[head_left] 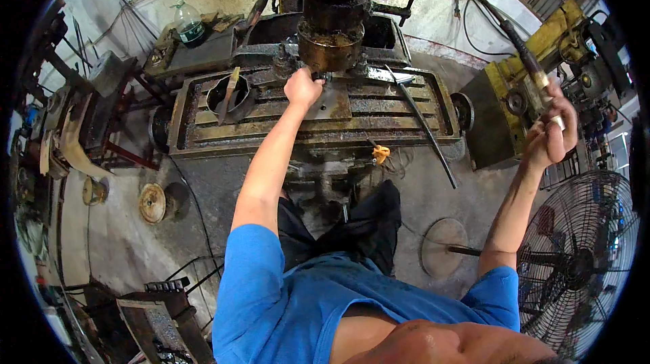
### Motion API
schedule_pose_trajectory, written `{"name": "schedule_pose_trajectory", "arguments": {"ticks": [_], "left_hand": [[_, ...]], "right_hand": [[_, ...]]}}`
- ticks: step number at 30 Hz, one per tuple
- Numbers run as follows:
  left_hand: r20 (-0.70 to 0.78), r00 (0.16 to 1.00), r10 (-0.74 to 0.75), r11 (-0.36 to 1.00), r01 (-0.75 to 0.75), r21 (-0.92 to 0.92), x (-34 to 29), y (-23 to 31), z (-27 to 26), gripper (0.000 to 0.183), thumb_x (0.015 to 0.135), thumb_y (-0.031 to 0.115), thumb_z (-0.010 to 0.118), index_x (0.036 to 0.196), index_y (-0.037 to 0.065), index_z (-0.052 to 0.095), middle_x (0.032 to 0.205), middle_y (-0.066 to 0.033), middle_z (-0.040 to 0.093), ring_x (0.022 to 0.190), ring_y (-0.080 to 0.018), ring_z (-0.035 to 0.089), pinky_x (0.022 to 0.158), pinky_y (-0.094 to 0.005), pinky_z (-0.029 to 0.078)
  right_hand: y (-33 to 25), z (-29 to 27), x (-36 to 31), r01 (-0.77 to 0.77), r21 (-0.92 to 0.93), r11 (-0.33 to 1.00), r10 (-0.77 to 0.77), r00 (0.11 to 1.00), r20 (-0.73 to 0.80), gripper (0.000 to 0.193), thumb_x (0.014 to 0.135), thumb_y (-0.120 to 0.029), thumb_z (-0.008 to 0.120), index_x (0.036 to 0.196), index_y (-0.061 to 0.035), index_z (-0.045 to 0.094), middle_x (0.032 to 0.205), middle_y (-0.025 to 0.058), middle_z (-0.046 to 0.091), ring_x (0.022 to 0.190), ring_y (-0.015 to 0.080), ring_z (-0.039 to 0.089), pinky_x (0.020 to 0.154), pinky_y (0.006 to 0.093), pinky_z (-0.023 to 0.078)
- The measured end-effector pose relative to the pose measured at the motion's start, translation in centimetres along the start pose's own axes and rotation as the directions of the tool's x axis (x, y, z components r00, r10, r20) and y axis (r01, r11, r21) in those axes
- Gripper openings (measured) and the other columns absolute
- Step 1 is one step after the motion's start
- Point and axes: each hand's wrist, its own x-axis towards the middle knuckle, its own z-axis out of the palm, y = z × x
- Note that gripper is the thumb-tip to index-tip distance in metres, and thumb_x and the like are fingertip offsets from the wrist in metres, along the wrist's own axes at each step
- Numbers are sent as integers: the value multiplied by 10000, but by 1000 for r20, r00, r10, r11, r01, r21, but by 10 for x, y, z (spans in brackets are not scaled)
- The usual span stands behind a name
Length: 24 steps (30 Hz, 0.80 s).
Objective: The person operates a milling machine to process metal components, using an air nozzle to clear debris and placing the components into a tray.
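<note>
My left hand (303, 88) reaches forward over the machine table, closed just below and left of the milling machine's round, oily spindle head (330, 44). What its fingers hold, if anything, is hidden; a small dark part shows beside the thumb. Out to the right, my right hand (555, 127) is raised, fingers curled round the lower end of a long lever (525, 53) that slopes down from the machine. Something small and pale shows between those fingers. Beneath the left hand lies the slotted machine table (264, 126), scattered with metal chips.
A dark pot (218, 101) with a brush (232, 86) across it stands on the table's left. At its right, a long dark bar (426, 127) overhangs the front edge. An orange object (380, 154) sits at the front. A floor fan (575, 262) stands near my right arm.
</note>
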Motion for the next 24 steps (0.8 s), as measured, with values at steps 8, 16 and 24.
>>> {"name": "schedule_pose_trajectory", "arguments": {"ticks": [8,16,24], "left_hand": [[-43,998,55,997,-57,-46,16,4,4,355,629,322,734,791,29,614,787,-169,627,787,-339,597,659,-428,462],[-5,998,57,995,-57,-86,3,-6,4,354,651,293,722,832,11,608,771,-172,620,756,-343,591,638,-425,451],[170,959,225,919,-151,-365,-35,-45,-53,314,806,71,573,1105,-15,541,612,-69,582,437,-88,495,380,-259,359]], "right_hand": [[-9,4,30,75,-48,996,-74,997,21,271,716,-87,422,882,99,530,935,209,561,1003,337,526,996,531,276],[-9,17,-2,-3,47,999,6,998,-64,257,658,-57,433,844,75,553,822,161,550,965,319,537,980,556,284],[-6,11,-2,-3,153,988,16,997,-80,307,585,-79,428,804,97,552,816,155,554,928,301,542,983,544,285]]}}
